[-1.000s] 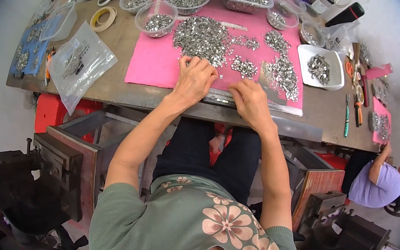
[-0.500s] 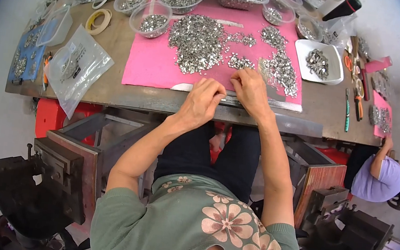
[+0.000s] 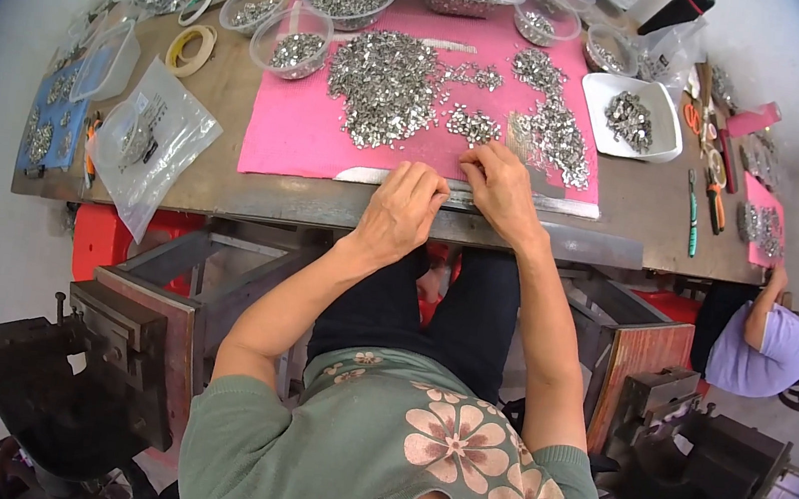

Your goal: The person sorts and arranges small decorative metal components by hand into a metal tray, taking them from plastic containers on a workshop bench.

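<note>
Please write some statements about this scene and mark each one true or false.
1. The left hand and right hand are near the pink mat's front edge. True.
2. The white tray holds metal pieces. True.
3. The white tray is at the mat's left side. False: it is at the right.
4. The clear bag and tape roll lie left of the mat. True.
5. The tape roll is inside the clear bag. False: it lies outside.
</note>
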Available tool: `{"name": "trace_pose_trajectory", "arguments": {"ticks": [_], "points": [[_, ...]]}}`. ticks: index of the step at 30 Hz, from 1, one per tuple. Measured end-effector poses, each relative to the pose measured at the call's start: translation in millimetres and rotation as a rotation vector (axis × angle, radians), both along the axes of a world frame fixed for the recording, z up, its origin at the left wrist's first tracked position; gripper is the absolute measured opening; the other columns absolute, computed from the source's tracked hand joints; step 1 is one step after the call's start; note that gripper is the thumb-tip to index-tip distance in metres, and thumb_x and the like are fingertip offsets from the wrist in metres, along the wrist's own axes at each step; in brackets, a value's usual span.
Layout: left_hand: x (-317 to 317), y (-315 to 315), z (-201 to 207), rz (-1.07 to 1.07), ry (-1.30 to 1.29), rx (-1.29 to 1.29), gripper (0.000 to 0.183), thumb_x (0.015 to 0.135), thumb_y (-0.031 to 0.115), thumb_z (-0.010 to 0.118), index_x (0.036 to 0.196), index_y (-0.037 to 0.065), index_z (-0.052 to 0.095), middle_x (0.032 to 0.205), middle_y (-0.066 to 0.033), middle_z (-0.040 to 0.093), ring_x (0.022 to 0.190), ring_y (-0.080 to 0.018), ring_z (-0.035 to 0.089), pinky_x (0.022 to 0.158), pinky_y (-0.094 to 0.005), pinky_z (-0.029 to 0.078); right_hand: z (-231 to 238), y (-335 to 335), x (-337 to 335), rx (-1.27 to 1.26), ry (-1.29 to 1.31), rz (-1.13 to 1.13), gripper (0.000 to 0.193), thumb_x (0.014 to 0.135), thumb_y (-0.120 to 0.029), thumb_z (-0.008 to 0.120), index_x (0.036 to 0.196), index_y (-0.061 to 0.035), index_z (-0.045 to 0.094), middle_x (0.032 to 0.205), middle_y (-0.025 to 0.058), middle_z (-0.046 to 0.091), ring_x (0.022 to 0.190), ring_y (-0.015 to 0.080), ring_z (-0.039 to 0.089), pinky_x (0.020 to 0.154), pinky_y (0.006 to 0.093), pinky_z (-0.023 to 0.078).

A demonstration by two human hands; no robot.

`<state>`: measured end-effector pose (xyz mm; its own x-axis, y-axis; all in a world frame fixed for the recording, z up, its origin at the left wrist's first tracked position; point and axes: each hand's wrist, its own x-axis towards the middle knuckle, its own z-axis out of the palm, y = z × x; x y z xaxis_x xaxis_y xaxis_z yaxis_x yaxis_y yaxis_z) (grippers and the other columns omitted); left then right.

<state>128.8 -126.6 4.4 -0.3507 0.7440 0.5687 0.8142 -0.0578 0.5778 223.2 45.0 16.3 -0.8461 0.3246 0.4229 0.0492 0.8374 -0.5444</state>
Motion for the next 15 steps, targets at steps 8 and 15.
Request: {"name": "trace_pose_trajectory", "arguments": {"ticks": [8,15], "points": [[-3.6,-10.0,-1.4,-0.006,0.120,0.045,0.020,0.083,0.002,0.074,0.101,-0.001,0.065,0.100,-0.0131,0.065,0.093,-0.0325,0.062,0.082,-0.0424,0.050,16.2,-27.8,32.0,-0.293,0.019,-0.015,0.009,0.087,-0.001,0.072,0.096,0.0004,0.071,0.092,0.0115,0.067,0.083,0.0272,0.066,0.073,0.0345,0.051],[-2.0,-14.4,-17.4,-0.004,-0.054,0.094,0.037,0.082,0.000,0.078,0.115,0.000,0.062,0.109,-0.0141,0.069,0.102,-0.0349,0.067,0.099,-0.0468,0.051,5.0,-34.4,31.4,-0.134,0.124,0.028,0.013,0.082,0.003,0.075,0.094,0.0005,0.069,0.095,0.0107,0.067,0.089,0.0289,0.064,0.077,0.0377,0.051]]}}
